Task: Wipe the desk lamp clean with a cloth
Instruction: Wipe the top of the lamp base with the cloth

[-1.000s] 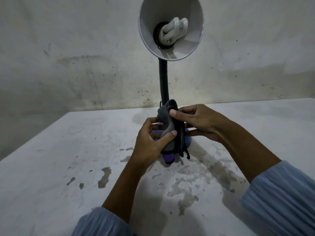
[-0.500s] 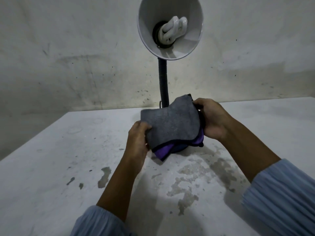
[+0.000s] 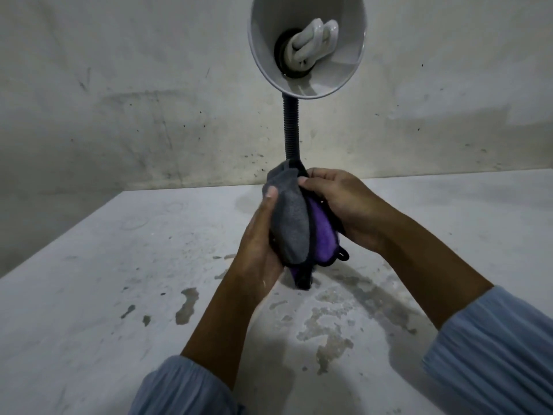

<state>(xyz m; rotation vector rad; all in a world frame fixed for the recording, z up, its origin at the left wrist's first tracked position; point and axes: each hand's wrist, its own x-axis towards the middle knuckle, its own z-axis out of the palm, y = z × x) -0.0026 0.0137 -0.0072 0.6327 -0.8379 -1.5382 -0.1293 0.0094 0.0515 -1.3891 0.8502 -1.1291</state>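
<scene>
A desk lamp stands at the back of the table, its white shade tilted towards me with a spiral bulb inside. A black ribbed neck runs down from the shade and disappears behind my hands; the base is hidden. A grey and purple cloth is bunched lengthwise between both hands, just in front of the neck. My left hand grips its grey side, thumb on top. My right hand grips its purple side, fingers curled over the upper edge.
The white table is worn, with chipped patches and grey stains near the middle. A stained wall rises right behind its far edge. My blue sleeves fill the lower corners.
The cloth was spread flat between my hands half a second ago; now it is folded into a narrow bundle. Both hands have come closer together.
</scene>
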